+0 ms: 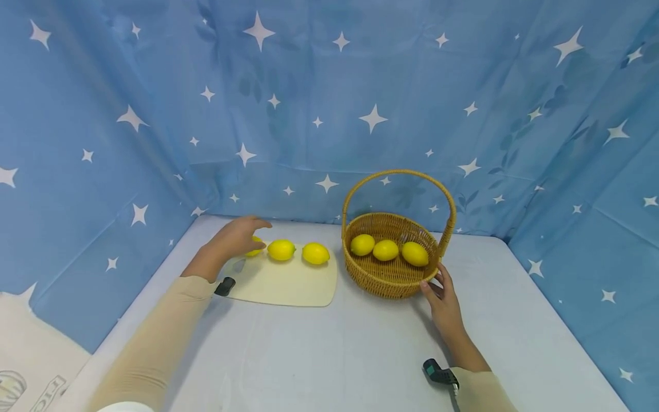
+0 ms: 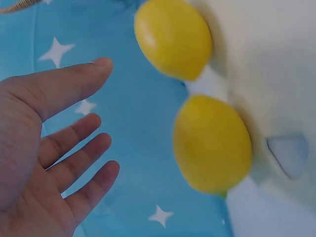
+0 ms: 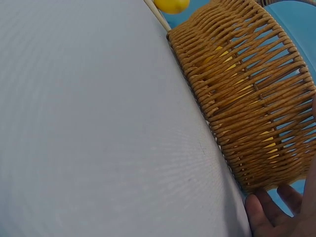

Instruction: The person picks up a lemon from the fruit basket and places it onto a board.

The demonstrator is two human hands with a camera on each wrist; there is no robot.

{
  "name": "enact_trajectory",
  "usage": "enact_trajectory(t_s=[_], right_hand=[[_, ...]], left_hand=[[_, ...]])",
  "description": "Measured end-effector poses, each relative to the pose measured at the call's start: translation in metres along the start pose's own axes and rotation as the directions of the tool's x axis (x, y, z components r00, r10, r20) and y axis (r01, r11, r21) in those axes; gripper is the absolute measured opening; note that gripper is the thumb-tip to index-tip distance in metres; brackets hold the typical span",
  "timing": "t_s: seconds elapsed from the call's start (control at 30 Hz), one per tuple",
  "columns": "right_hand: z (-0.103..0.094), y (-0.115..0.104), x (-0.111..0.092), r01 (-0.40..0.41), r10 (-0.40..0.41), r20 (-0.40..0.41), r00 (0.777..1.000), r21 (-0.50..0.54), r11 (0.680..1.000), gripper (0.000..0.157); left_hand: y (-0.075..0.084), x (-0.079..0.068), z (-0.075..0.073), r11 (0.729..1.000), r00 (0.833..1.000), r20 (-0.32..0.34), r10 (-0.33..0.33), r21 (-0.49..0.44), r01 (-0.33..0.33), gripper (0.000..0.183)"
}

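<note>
Over the left end of a cream cutting board point(image 1: 288, 286), my left hand point(image 1: 239, 236) hovers with its fingers spread and holds nothing. The nearest lemon point(image 2: 212, 144) lies a little apart from the fingertips in the left wrist view; in the head view the hand partly hides it. Beside it on the board lie a middle lemon point(image 1: 281, 250) and a right-hand lemon point(image 1: 316, 253). My right hand point(image 1: 444, 306) holds the right front side of a wicker basket point(image 1: 378, 284), thumb at the rim and fingers against the woven wall. Three lemons point(image 1: 385, 250) sit in a row inside it.
A white-covered table point(image 1: 319, 355) carries the board and basket. Blue star-patterned curtains point(image 1: 319, 114) stand behind and at both sides. The basket's tall arched handle point(image 1: 401, 171) rises above the lemons. A small cut-out point(image 2: 289, 154) shows at the board's corner.
</note>
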State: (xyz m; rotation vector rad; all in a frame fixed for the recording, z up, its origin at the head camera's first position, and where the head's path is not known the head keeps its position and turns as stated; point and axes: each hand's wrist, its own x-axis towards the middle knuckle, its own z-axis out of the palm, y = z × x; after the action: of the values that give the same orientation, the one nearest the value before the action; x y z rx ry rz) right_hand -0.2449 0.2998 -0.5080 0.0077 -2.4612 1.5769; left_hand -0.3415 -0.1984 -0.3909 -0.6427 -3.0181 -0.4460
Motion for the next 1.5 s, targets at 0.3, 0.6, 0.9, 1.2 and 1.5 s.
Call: enact_trajectory(t_s=[0.3,0.6,0.9,1.2,1.5], right_hand=[[-0.001,-0.001,-0.001,-0.018,0.018,-0.016,1.0,0.004,1.0,0.077],[0.0,0.0,0.0,-0.007,0.007,-0.005,1.0,0.027,1.0,0.076],[-0.002,0.002,0.0,0.011,-0.011,-0.014,1.0,0.02,1.0,0.075],[0.003,0.002,0.004,-0.029,0.029,0.001,1.0,0.016,0.999,0.077],[0.002,0.004,0.004,-0.043,0.043,-0.009,0.999,0.014,0.999,0.077]], left_hand=[[0.039,0.002,0.012,0.986,0.985,-0.05,0.168,0.027,-0.167,0.045],[0.079,0.012,0.027,0.923,0.913,-0.138,0.383,0.08,-0.375,0.035],[0.114,0.036,0.046,0.867,0.843,-0.206,0.497,0.073,-0.493,0.025],[0.15,0.054,0.053,0.841,0.822,-0.181,0.54,0.065,-0.538,0.027],[0.181,0.086,0.071,0.833,0.83,-0.086,0.552,0.02,-0.552,0.032]])
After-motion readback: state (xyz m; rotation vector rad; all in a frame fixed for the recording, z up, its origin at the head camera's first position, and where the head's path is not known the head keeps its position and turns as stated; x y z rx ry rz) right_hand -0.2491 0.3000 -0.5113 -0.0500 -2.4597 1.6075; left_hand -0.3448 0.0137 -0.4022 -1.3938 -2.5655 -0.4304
